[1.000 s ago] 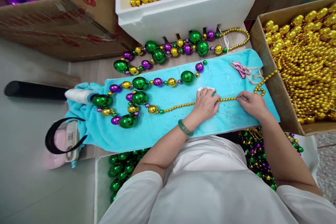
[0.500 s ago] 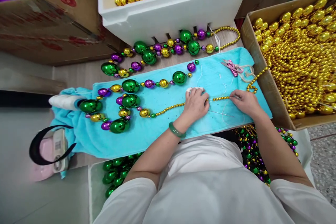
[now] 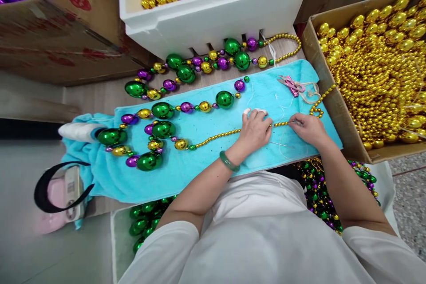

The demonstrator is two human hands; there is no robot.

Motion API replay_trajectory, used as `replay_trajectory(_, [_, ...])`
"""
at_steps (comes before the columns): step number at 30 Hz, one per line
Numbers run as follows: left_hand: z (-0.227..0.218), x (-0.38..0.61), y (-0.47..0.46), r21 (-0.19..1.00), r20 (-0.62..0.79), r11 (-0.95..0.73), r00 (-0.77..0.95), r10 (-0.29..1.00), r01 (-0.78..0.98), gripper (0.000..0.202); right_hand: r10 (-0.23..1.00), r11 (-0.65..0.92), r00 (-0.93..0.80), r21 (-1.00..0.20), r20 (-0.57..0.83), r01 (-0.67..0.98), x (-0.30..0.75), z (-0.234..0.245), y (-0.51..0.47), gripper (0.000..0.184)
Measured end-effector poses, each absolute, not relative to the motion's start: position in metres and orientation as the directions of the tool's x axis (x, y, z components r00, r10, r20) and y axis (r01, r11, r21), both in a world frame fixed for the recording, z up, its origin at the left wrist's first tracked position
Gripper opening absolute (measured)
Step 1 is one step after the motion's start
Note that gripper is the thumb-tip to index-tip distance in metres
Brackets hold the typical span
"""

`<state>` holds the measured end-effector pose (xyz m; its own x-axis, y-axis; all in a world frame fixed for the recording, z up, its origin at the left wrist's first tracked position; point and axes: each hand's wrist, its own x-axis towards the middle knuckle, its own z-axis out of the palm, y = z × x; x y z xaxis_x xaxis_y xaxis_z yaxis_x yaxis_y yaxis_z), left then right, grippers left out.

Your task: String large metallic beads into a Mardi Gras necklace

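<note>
My left hand (image 3: 255,131), with white wraps on its fingertips and a green bangle at the wrist, is closed on a strand of small gold beads (image 3: 218,135) over the turquoise towel (image 3: 206,168). To its right, the fingertips of my right hand (image 3: 309,129) pinch a thin needle (image 3: 292,122) at the end of several gold beads. Fine white thread loops lie below and between the hands. Leftward, the gold strand joins a string of large green, purple and gold beads (image 3: 163,110), laid in a bent curve. My left fingers partly hide the strand.
Pink-handled snips (image 3: 293,84) rest at the towel's upper right. A finished-looking bead necklace (image 3: 185,73) lies before the white foam box (image 3: 213,17) of small beads. At right stands a carton (image 3: 336,115) of gold beads. A white thread spool (image 3: 78,132) is at left.
My left hand has slid right along the gold strand, closer to my right hand. My right hand keeps its pinch on the needle. The whole view has shifted slightly.
</note>
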<state>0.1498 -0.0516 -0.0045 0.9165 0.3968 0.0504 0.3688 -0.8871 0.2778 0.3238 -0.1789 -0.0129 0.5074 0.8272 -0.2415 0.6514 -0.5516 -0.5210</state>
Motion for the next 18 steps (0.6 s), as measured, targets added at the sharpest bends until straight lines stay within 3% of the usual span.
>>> replay_trajectory(5, [-0.001, 0.147, -0.048, 0.28, 0.045, -0.876, 0.906, 0.421, 0.393, 0.02, 0.837, -0.536, 0.495, -0.522, -0.232, 0.663, 0.325, -0.015, -0.179, 0.02])
replay_trajectory(10, [-0.005, 0.163, -0.055, 0.317, 0.063, -0.895, 0.935, 0.35, 0.314, 0.026, 0.838, -0.535, 0.499, -0.521, -0.223, 0.665, 0.323, -0.014, -0.179, 0.021])
replay_trajectory(18, [-0.009, 0.169, -0.055, 0.307, 0.056, -0.895, 0.933, 0.357, 0.324, 0.019, 0.829, -0.552, 0.499, -0.518, -0.254, 0.653, 0.323, -0.011, -0.178, 0.022])
